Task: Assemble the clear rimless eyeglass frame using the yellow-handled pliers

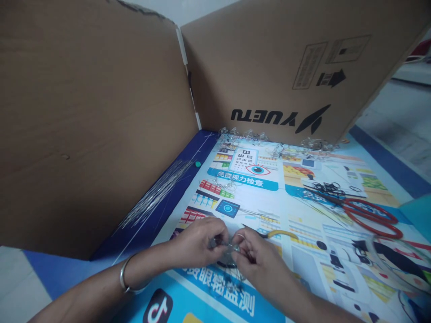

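Observation:
Both hands meet low in the middle of the head view. My left hand (205, 241), its wrist in a silver bangle (124, 274), is closed with thumb and fingers pinched together. Opposite it, my right hand (252, 255) pinches too. A small see-through beaded wire piece (233, 248) spans the gap between the fingertips, its ends hidden by them. Just below lies a blurred cluster of similar wire pieces (232, 287). Beyond my right hand rests a tool with a yellow handle (283, 233), its other end partly hidden.
Tall cardboard walls (87, 121) close off the left and back. Straight thin wires (158, 190) lie at left near a green bit (198, 164). Red-handled scissors (372, 220), black rings (326, 188) and a see-through round container (373, 264) lie right. Glassy wire pieces (316, 143) line the back wall.

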### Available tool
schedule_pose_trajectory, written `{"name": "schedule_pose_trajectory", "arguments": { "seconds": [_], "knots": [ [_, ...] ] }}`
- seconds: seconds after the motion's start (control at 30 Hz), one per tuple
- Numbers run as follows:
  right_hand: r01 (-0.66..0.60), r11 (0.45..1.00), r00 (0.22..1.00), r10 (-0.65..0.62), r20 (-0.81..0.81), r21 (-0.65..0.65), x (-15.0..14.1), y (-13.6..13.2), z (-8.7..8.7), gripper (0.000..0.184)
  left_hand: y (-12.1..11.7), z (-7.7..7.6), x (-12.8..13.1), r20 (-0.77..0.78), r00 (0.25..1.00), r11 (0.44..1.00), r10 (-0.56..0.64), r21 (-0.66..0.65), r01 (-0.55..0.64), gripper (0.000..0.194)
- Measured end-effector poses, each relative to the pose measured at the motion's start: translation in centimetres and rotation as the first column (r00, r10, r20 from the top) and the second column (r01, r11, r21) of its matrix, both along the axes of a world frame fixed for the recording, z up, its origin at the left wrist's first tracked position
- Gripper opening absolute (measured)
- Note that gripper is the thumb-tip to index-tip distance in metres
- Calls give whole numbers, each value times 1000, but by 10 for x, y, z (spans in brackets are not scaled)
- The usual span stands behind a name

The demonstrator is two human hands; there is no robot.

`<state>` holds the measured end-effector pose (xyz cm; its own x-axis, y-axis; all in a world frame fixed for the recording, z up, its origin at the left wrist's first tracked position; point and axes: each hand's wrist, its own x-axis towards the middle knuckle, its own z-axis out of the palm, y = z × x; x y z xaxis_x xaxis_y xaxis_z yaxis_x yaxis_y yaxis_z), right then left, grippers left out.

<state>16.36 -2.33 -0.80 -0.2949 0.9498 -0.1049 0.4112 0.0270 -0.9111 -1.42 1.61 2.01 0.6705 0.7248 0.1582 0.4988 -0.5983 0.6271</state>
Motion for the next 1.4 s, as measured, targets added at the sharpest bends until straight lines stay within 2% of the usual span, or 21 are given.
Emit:
{"name": "schedule_pose_trajectory", "arguments": {
  "seconds": [0.4,0.67,1.1,1.4],
  "knots": [
    [-24,1000,989,23,149,7,-2,5,0,6,-1,-6,2,25,1000,1000,8,23,-8,11],
    [-21,983,990,-5,143,182,-4,0,5,13,-3,0,6,63,997,994,45,95,-51,13],
    [-26,956,988,-20,155,291,-3,-6,-4,10,-7,1,7,58,990,991,130,-41,-128,12],
    [-8,932,985,-55,164,361,0,-6,-4,12,0,6,-2,9,1000,1000,25,16,-25,17]
  ]
}}
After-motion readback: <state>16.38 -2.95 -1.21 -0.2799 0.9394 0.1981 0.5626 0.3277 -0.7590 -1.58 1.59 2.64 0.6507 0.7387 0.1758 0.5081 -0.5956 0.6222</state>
